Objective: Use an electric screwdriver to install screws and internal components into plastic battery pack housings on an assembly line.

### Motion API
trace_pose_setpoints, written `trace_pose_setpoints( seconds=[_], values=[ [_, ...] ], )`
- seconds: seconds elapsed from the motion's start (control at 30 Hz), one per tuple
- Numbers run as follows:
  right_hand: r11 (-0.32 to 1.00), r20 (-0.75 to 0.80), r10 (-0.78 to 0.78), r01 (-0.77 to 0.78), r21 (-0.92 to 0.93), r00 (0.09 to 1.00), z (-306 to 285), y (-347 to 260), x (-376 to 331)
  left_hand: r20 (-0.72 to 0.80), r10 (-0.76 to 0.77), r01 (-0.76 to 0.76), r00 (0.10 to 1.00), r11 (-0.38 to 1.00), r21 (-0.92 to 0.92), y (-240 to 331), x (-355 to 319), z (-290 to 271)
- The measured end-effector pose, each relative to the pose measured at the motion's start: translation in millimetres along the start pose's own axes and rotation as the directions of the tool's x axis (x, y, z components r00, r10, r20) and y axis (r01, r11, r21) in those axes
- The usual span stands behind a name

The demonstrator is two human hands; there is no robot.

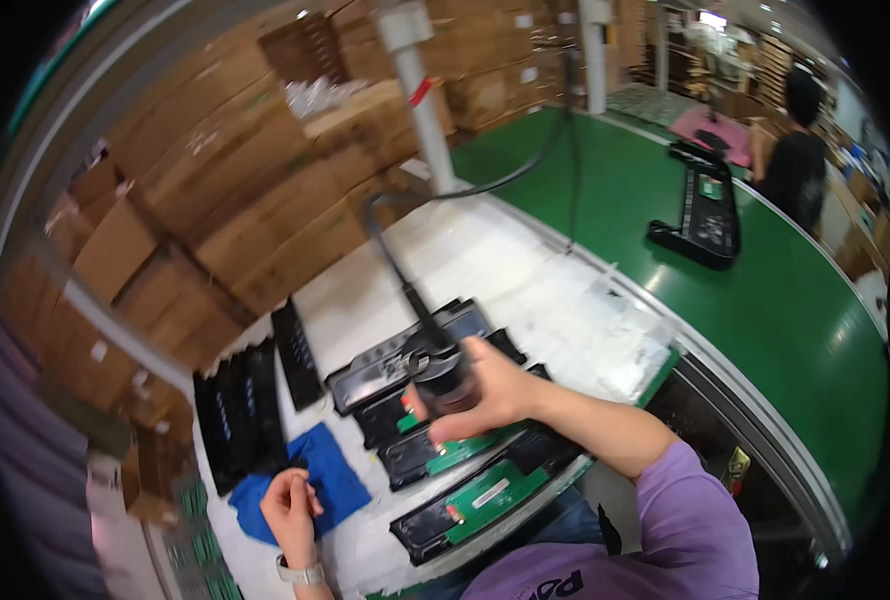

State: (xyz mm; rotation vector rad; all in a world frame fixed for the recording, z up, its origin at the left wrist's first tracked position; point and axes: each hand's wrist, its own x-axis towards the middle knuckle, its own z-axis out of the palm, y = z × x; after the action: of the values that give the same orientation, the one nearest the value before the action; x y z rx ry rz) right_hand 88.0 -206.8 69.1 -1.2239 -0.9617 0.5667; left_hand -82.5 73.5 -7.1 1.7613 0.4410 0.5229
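At centre, we see the right hand [495,388] gripping a corded black tool [441,372], probably an electric screwdriver, above green circuit boards [513,487]; a slipping grip could scratch them. At lower left, the left hand [290,508] curls over blue cloth [337,472]; we cannot tell its contents.

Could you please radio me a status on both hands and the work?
Right hand gripping black corded tool over black casings with green boards. Left hand curled over blue cloth, contents unclear. Tool and right hand partly hide casings.
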Motion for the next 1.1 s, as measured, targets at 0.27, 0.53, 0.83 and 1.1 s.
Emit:
trace_pose_setpoints(
  seconds=[0.27, 0.53, 0.83, 1.1],
  values=[
    [0.990, 0.023, -0.088, 0.090, -0.112, 0.996, 6, -1, -4, 0.424, -0.052, 0.084, 0.904, 0.995, -0.058, 49, 19, 71],
    [0.982, -0.004, -0.121, 0.121, 0.147, 0.993, -6, -6, -8, 0.533, -0.162, 0.311, 0.830, 0.929, -0.202, 33, 27, 108],
    [0.654, -0.467, -0.289, 0.529, 0.541, 0.835, -13, 11, 0, 0.522, -0.150, 0.337, 0.840, 0.898, -0.283, 48, 2, 107],
    [0.653, -0.471, -0.258, 0.512, 0.558, 0.843, -4, 11, 1, 0.566, -0.130, 0.354, 0.814, 0.883, -0.307, 49, -11, 115]
  ],
)
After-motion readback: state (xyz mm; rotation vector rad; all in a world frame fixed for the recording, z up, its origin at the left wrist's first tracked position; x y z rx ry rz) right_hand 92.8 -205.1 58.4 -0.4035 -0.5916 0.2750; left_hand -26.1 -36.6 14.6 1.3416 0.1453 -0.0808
